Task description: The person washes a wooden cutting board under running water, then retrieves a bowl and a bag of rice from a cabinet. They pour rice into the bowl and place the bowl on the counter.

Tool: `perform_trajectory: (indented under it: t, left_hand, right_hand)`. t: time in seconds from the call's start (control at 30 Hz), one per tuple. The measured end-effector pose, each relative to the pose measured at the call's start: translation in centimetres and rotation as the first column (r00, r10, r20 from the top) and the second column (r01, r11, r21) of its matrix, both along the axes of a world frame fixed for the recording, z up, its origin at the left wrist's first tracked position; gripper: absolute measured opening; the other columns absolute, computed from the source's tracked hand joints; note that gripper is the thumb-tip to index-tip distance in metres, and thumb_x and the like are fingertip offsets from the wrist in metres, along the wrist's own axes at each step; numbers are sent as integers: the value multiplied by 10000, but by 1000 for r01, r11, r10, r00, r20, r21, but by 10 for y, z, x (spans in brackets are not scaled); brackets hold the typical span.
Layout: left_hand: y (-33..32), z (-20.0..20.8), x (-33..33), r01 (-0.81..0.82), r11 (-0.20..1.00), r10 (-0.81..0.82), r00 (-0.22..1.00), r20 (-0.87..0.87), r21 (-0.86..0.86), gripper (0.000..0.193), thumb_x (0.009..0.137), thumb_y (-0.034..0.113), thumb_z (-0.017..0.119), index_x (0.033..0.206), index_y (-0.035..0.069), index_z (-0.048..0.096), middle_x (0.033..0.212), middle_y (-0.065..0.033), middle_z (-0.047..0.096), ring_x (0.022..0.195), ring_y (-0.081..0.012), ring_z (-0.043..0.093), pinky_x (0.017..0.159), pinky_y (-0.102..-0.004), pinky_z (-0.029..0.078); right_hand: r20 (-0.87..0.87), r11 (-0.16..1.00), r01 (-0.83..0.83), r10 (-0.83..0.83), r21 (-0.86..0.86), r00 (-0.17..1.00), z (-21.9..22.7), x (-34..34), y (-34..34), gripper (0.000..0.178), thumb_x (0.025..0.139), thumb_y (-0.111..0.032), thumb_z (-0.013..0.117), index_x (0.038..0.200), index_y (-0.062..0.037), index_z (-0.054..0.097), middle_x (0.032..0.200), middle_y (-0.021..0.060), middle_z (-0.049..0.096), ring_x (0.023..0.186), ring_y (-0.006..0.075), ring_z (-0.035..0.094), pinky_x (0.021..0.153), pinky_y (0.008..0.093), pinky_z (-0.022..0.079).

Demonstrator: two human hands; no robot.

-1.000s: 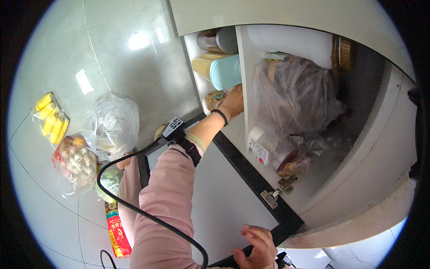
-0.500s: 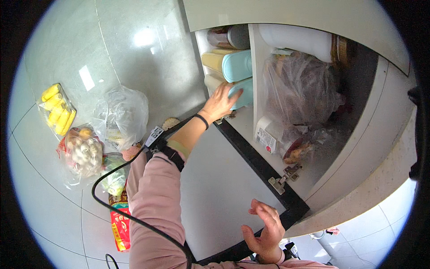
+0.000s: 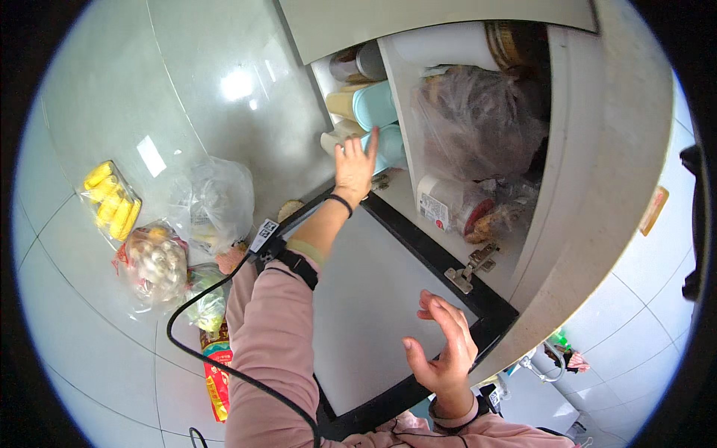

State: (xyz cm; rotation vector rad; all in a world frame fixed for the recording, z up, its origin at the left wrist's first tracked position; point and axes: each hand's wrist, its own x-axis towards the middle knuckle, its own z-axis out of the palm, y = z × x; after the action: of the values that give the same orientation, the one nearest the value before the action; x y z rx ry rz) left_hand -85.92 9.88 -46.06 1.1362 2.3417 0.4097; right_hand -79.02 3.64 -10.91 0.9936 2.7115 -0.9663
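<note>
My left hand (image 3: 356, 166) reaches into the narrow side compartment of a low cabinet. Its fingers are spread against the nearer of two cream storage containers with pale blue lids (image 3: 391, 149); part of that container is hidden behind the hand. Just above it lies the second blue-lidded container (image 3: 375, 104), with a dark-topped jar (image 3: 369, 62) beyond. My right hand (image 3: 447, 352) hovers over the swung-out cabinet door (image 3: 373, 313), fingers apart and slightly bent, nothing in them.
In the larger compartment are a bulky plastic bag (image 3: 482, 123) and a white labelled tub (image 3: 441, 205). A metal hinge (image 3: 472, 269) sticks out at the door. Bagged corn (image 3: 112, 200), garlic-like bulbs (image 3: 155, 263) and a red packet (image 3: 217, 384) lie on the tiled floor. A black cable (image 3: 202, 358) crosses my left sleeve.
My view has shifted, so the cabinet sits further left. The left hand's fingers have loosened and spread on the nearer container. My right hand stays raised over the door.
</note>
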Motion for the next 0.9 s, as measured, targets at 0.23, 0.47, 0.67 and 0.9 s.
perform_trajectory:
  t: [0.23,0.47,0.67,0.9]
  left_hand:
    - [-95,27,-38,-24,994,25,1000,-8,105,1121,594,200,797,1515,107,164,1154,-194,486,1079,-338,468,901,-467,350]
    - [-213,136,-80,-199,980,199,980,-32,-6,1103,591,258,834,1478,53,212,1111,-226,475,1029,-384,485,863,-483,368]
    - [-288,352,-103,-254,967,250,958,-139,-8,1065,547,216,820,1431,22,259,1083,-257,492,1010,-418,477,850,-455,419]
    - [-324,629,-98,-180,978,200,948,-246,103,1095,517,192,780,1450,8,237,1143,-214,471,1082,-396,436,929,-455,381]
  right_hand:
    - [-95,999,28,-26,19,995,6,4,2,538,750,1,713,1252,53,529,1205,228,605,1003,321,622,824,355,524]
    - [-155,997,75,-76,-13,985,11,-3,1,539,755,27,672,1273,20,525,1231,187,593,1030,291,614,843,346,520]
    - [-201,1000,14,-19,-27,979,77,36,-43,466,794,-74,653,1243,-37,532,1170,165,595,1035,348,570,868,410,482]
    - [-96,830,393,-463,-395,881,164,129,-100,261,769,-103,681,1015,-46,614,939,95,664,858,233,643,713,360,516]
